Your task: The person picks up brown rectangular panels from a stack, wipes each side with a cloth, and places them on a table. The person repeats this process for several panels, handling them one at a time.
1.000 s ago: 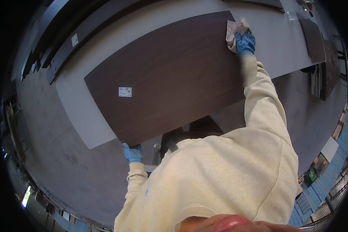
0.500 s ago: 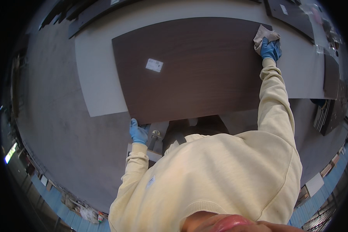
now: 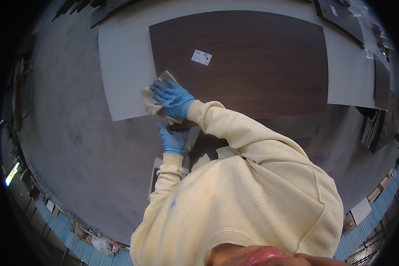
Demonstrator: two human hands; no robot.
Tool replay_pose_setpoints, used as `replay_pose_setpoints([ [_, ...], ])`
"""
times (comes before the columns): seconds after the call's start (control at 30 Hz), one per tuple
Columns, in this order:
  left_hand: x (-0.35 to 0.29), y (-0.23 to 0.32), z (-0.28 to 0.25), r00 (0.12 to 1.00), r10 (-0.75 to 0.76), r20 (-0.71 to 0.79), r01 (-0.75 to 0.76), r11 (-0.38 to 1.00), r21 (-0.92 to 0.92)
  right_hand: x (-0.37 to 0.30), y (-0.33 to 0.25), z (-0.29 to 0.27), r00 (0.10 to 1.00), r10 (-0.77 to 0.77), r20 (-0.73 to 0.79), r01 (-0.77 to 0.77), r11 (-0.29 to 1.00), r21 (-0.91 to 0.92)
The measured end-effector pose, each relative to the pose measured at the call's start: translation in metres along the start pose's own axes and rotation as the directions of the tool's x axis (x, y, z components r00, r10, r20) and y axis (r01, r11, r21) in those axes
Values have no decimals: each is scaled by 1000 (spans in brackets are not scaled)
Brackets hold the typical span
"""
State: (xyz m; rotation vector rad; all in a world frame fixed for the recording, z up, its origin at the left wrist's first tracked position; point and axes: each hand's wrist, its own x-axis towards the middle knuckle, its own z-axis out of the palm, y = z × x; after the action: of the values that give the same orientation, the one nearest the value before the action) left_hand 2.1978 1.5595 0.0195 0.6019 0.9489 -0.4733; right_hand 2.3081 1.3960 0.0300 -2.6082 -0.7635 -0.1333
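A large dark brown wood-grain panel [image 3: 261,66] with a bowed far edge lies in front of me, with a white label [image 3: 201,57] on its left part. My right hand [image 3: 173,98], in a blue glove, presses a crumpled beige cloth [image 3: 151,99] at the panel's left edge, fingers laid over the cloth. Just below it, my left hand [image 3: 174,141], also gloved in blue, holds the near left corner of the panel. Its thumb points up beside the corner, and its fingers are partly hidden by the panel's edge.
Beneath the panel is a white board [image 3: 122,84], showing at both sides. More dark panels stand at the far left [image 3: 113,6] and far right [image 3: 341,20]. A stack of dark boards [image 3: 373,131] is on the right. Grey floor [image 3: 66,111] spreads on the left.
My right hand has swept the cloth from the panel's far right corner to its left edge. The left hand stays at the near left corner. Panel and label appear further right in view.
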Motion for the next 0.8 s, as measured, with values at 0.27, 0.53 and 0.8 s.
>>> replay_pose_setpoints([
  [0.27,-10,0,17,1000,-12,-29,15,992,125,-273,170,-115,626,760,-176,-779,595,-199],
  [0.53,-9,2,13,1000,-26,-17,29,983,179,-400,218,-136,49,843,-536,-998,64,9],
  [0.8,-7,21,-5,995,-98,33,88,970,227,-66,-41,-11,983,126,-133,-123,992,29],
])
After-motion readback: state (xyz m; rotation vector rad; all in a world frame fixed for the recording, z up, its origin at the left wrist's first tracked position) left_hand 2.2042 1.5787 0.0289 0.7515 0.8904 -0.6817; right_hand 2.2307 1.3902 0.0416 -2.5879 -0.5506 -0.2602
